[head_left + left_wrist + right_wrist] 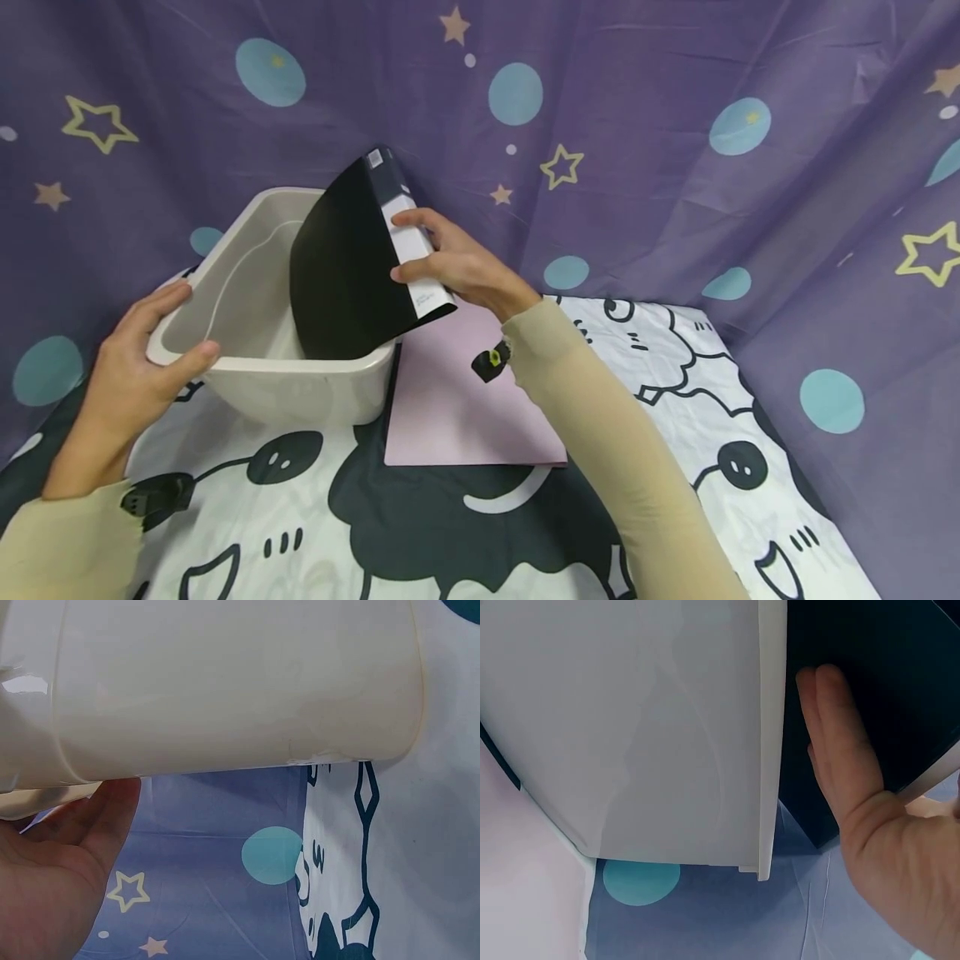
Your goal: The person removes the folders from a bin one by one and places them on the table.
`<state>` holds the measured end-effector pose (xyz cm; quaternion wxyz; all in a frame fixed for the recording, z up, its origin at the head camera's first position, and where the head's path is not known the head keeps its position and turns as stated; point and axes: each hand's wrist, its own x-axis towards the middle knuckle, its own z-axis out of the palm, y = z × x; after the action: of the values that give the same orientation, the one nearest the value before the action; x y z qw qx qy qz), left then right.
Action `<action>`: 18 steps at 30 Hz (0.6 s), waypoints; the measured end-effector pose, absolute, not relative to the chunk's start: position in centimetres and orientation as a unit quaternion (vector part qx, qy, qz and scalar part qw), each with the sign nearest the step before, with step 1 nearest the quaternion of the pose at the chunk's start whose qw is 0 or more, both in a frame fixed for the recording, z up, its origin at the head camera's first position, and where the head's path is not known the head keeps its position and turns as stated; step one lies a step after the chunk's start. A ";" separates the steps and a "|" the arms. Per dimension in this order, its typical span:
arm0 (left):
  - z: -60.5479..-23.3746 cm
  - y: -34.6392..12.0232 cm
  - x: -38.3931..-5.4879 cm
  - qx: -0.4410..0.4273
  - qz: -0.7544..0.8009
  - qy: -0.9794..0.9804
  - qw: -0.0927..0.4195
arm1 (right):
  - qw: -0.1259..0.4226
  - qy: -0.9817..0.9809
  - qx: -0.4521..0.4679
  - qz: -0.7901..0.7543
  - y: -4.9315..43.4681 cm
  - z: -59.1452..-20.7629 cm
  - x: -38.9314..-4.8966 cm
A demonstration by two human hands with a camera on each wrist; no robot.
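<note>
A black file folder (pixel 337 258) with a white label (pixel 412 242) along its spine leans into a pale plastic bin (pixel 300 392), its spine up and to the right. My right hand (pixel 465 262) grips the folder across the spine, thumb on the near cover. In the right wrist view that hand (pixel 885 840) lies against the dark cover (pixel 907 690), beside the bin's outer wall (pixel 630 712). My left hand (pixel 135 367) holds the bin's left corner, thumb over the near rim. The left wrist view has its fingers (pixel 112 817) under the rim.
A pink folder (pixel 465 408) lies flat on the cartoon-print cloth (pixel 420 525), right of the bin and partly beneath my right forearm. Behind the bin hangs a purple curtain (pixel 630 192) with stars and dots, which also runs along the right side.
</note>
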<state>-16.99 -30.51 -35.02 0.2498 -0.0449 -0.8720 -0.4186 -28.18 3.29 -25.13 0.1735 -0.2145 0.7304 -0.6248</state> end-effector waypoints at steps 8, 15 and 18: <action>-35.1 -30.5 -17.0 -0.048 -0.418 -0.870 0.255 | 0.174 0.722 -0.218 -0.633 3.6 -25.1 -28.0; -35.1 -30.6 -17.1 -0.053 -0.422 -0.868 0.256 | 0.168 0.726 -0.216 -0.631 3.8 -24.8 -28.0; -35.1 -30.6 -17.1 -0.053 -0.422 -0.868 0.255 | 0.167 0.726 -0.212 -0.633 4.0 -24.7 -28.0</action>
<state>-17.15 -30.59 -35.07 0.2548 -0.0532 -0.8685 -0.4219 -28.03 4.04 -24.65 0.1671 -0.2117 0.7257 -0.6329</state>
